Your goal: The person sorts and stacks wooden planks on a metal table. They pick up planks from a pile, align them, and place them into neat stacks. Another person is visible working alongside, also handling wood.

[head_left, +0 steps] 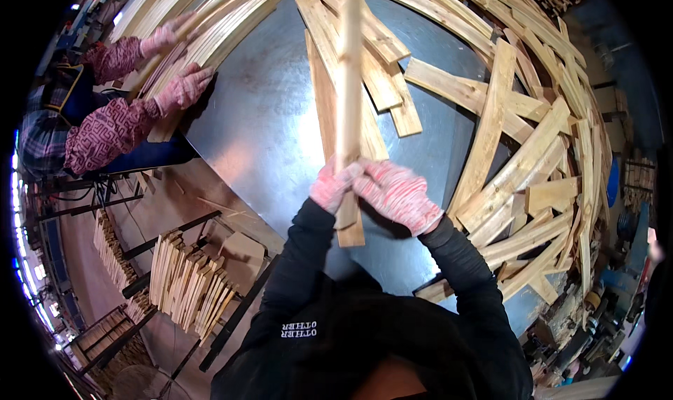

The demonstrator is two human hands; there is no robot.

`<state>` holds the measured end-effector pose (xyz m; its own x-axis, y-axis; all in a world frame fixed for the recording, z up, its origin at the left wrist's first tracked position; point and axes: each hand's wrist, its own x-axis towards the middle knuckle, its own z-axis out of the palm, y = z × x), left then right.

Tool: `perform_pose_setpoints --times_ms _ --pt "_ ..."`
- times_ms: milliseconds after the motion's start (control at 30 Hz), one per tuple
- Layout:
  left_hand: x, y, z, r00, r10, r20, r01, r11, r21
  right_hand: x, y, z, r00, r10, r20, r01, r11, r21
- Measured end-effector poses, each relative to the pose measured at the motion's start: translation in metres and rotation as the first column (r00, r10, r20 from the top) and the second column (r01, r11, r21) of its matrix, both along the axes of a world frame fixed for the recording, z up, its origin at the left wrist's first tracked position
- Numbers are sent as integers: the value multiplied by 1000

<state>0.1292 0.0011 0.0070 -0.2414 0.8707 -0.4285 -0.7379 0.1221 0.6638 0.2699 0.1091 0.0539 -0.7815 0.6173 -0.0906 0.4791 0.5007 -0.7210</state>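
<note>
A long, narrow wooden board stretches away from me above the metal table, its near end a little blurred. My left hand, in a pink-and-white knit glove, is closed round the board near that end. Gloved the same way, my right hand has its fingers against the board's right side, bent and pinching it; the thumb side is partly hidden. Beneath the held piece lie several loose boards, some overlapping. One board end shows below my hands on the table.
The metal tabletop spreads around. A large jumbled heap of boards fills its right side. At the far left a co-worker's gloved hands rest on stacked boards. A rack of upright wood strips stands below left; machinery is at lower right.
</note>
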Motion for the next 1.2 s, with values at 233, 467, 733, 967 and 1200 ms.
perform_pose_setpoints --times_ms 233,467,733,967,1200 --pt "-17 -60 -18 975 53 218 -31 994 -101 -118 190 -48 926 -355 127 169 693 700" --pt "-37 -55 -47 959 191 -211 -253 914 -319 -101 90 8 961 -203 185 211 977 -25" --pt "-29 -70 -55 968 199 152 -171 969 -180 -16 -92 -45 985 -88 145 97 994 -59" --pt "-4 -74 -49 933 64 -353 -206 901 -381 -64 17 -61 832 -387 397 243 899 365" --pt "7 -95 -58 975 206 -83 -221 944 -244 -11 -99 26 922 26 387 74 967 -242"
